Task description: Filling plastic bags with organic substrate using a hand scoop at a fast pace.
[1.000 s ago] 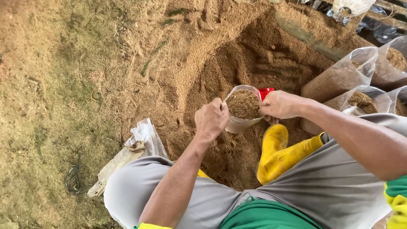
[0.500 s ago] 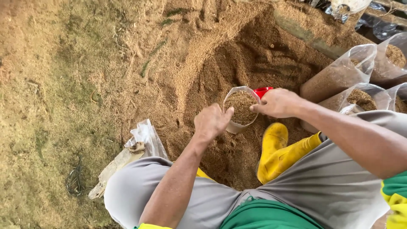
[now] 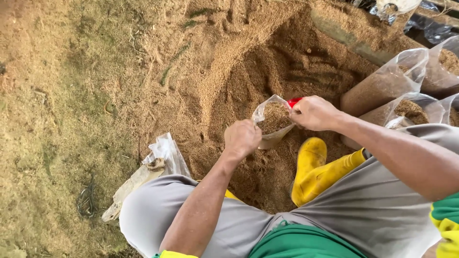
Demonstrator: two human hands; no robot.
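A small clear plastic bag (image 3: 273,122), partly filled with sawdust, is gripped at its rim by the closed fingers of the left hand (image 3: 242,138) and right hand (image 3: 313,113), above the sawdust pile (image 3: 267,62). Filled bags (image 3: 382,83) are stood to the right, beside a yellow boot (image 3: 313,167).

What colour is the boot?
The rubber boot is bright yellow, plain, seen best in the head view.

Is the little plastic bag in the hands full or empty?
Nearly full. The clear bag is open on top, brown sawdust reaching close to its rim, held by the left hand and right hand.
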